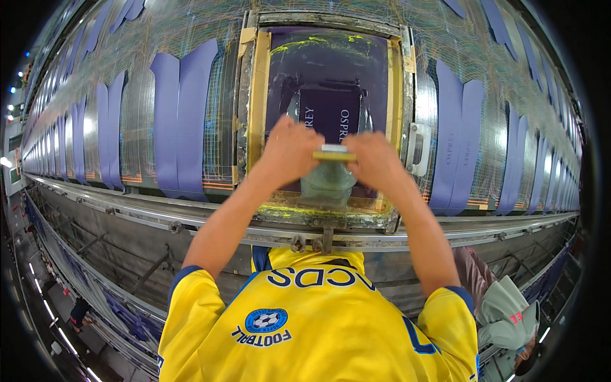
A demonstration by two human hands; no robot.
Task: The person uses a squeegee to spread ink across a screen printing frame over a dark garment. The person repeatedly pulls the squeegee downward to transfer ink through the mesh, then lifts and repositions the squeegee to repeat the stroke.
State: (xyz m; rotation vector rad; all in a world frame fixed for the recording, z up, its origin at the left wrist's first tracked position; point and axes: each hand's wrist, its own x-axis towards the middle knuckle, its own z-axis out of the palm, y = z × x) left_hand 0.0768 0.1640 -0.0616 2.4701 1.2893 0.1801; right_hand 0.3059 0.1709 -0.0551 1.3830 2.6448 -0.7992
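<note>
Squeegee point(334, 155), between left hand point(289, 151) and right hand point(374, 160): yellow-green, with a whitish strip. Screen point(324, 67), beyond the hands: dark purple, pale-lettered, streaked bright yellow at its far end. Wet film point(328, 183), just nearer the body than the hands: translucent grey-green. Tape point(259, 95), flanking both hands: tan. Fabric pieces point(167, 121), outward of each hand: lavender-blue. Table point(191, 27), beyond the hands: grey, criss-crossed with fine orange and blue lines. Shirt point(356, 331), bodyward of the hands: yellow, navy-cuffed.

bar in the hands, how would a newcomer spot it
Find the big rectangular frame at top centre. Over its lower half, the left hand and right hand grip the bar. Yellowish with a whitish top, unlike the purple screen below, it alone is held.
</note>
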